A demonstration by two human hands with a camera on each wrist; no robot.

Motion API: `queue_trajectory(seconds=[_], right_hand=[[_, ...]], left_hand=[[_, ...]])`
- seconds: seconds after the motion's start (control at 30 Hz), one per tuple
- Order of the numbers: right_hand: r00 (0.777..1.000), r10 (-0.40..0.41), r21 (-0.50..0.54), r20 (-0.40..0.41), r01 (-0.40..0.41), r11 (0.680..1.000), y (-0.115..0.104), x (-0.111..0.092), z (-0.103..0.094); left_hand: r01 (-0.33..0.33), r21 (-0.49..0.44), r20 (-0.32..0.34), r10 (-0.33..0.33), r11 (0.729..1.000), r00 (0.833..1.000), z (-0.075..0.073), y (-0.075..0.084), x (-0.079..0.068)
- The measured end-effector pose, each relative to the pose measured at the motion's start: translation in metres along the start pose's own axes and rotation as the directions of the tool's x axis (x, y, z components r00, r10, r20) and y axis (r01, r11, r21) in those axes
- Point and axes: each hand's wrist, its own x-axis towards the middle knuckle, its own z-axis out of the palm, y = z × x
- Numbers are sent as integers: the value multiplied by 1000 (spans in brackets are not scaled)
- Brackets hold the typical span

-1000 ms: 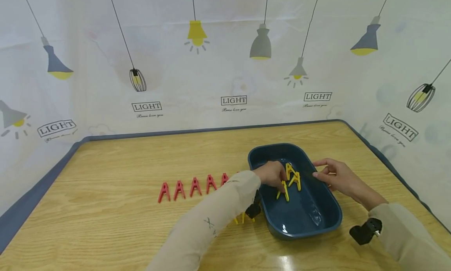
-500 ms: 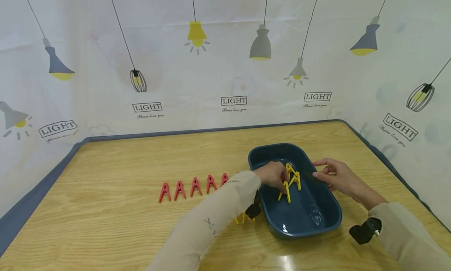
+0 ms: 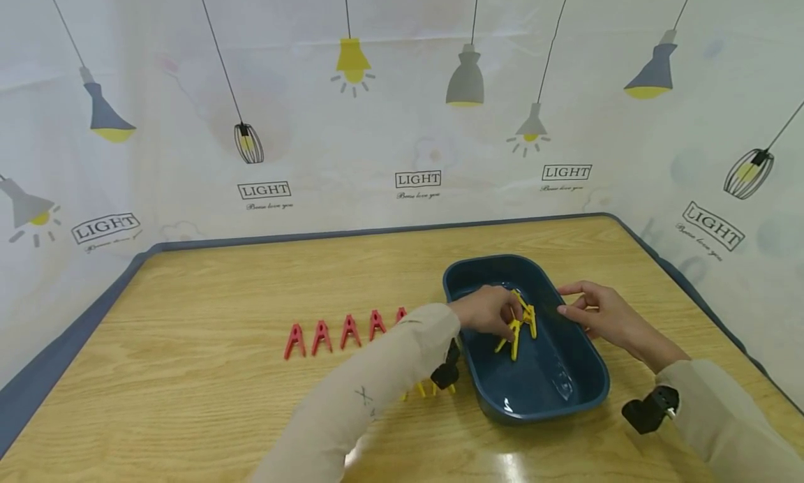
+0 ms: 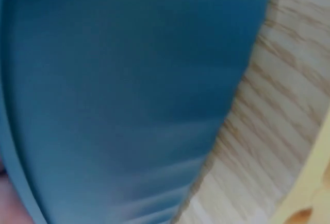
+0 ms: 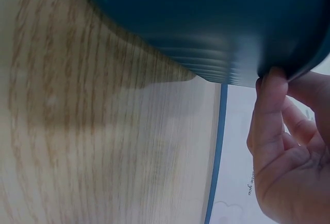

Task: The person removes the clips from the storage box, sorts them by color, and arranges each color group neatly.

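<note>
My left hand point(image 3: 485, 308) reaches over the near-left rim of a dark blue plastic basin point(image 3: 543, 392) and pinches a yellow clothespin point(image 3: 515, 342) inside it. Other yellow clothespins point(image 3: 532, 322) lie beside those fingertips, partly covered by the hand. On the far right side, my right hand point(image 3: 599, 317) grips the basin rim between thumb and fingers; the right wrist view shows this hand point(image 5: 289, 147) at the rim too. The left wrist view is filled mostly by the basin's outer wall point(image 4: 118, 95), with the held clothespin out of sight.
Several red clothespins point(image 3: 322, 338) stand in a row on the wooden table point(image 3: 188, 371), left of the basin. More yellow clothespins point(image 3: 433, 389) sit under my left forearm, partly hidden. A printed cloth wall point(image 3: 339, 141) encloses the table's back and sides.
My left hand has shifted slightly to the right inside the basin, and the pinched yellow clothespin has moved with it towards the others. My right hand and the basin stay in place.
</note>
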Motion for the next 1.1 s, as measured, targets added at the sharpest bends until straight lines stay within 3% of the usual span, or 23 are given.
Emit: queue_trajectory(seconds=[0.27, 0.43, 0.8, 0.93, 1.1], right_hand=[[1000, 6, 8, 5, -6, 1000, 1, 0, 0], [1000, 5, 9, 6, -5, 1000, 0, 1, -1], [1000, 16, 7, 1, -16, 1000, 0, 1, -1], [1000, 18, 15, 4, -18, 1000, 0, 0, 0], [1000, 15, 15, -1, -15, 1000, 0, 0, 0]], left_hand=[[-80, -41, -18, 79, 996, 997, -1, 0, -6], [-138, -90, -64, 133, 986, 989, -2, 4, -16], [-248, -105, -167, 229, 963, 959, -7, 11, -52], [-255, -215, -222, 207, 943, 953, -14, 10, -71], [-210, -379, -233, 127, 901, 964, -23, 3, -94]])
